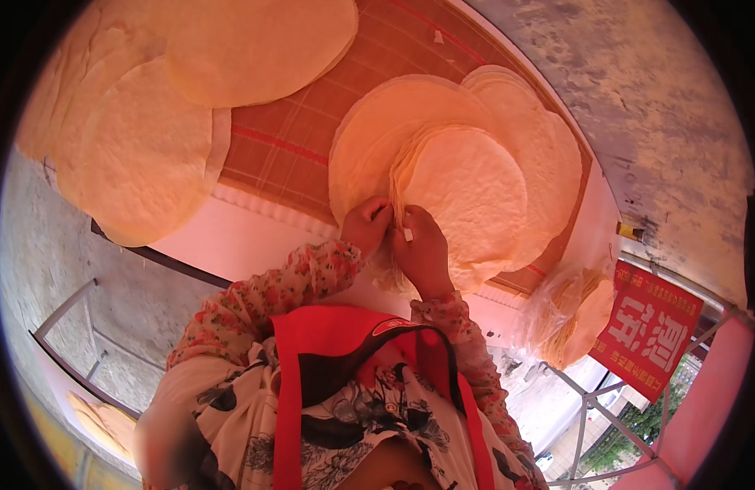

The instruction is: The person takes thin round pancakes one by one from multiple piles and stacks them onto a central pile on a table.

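A stack of thin round flatbreads (469, 184) lies before me, its near-left edges bunched into layered folds. At those folds my right hand (421, 251) pinches the layers between thumb and fingers, with a small white bit showing by the thumb. My left hand (366, 228) is close against it, thumb and forefinger curled onto the same edges; its fingertips are partly hidden. Under this stack is a wider flatbread (390, 116), lying flat. More overlapping flatbreads (552, 165) stick out behind and to the right.
Large flatbreads (138, 153) spread over the left side, with another pile (261, 49) at the far left. A reddish slatted mat (279, 141) covers the table. At right are a clear plastic bag of flatbreads (573, 318), a red sign with writing (647, 331) and a metal frame (589, 398).
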{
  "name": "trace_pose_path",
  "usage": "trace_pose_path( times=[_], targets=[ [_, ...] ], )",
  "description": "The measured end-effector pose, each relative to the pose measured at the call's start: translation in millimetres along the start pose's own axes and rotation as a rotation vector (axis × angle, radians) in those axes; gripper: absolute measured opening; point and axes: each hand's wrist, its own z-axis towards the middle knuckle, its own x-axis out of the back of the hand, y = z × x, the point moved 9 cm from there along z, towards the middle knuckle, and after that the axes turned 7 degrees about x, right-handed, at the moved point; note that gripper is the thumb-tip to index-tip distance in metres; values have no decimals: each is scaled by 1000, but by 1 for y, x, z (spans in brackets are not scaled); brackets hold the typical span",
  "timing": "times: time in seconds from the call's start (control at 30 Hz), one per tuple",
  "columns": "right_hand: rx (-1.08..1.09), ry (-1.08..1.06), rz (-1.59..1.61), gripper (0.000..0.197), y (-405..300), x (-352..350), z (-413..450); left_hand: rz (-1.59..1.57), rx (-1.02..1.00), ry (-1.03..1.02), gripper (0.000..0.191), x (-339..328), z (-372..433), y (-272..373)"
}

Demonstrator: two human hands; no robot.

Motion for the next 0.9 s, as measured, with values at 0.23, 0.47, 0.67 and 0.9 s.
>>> trace_pose_path(
  times=[0.23, 0.47, 0.67, 0.9],
  targets=[
    [-393, -175, 262, 49, 41, 32, 36, 264, -583, -8, 21, -33, -29, 65],
    [-390, -332, 78, 38, 38, 52, 44, 405, -508, -200, 38, -76, -50, 74],
    [-180, -92, 86, 23, 50, 135, 38, -31, -175, -439, 40, -85, -30, 35],
    [-216, 390, 728, 32, 22, 364, 0, -573, 444, -394, 41, -81, -2, -9]
  ],
)
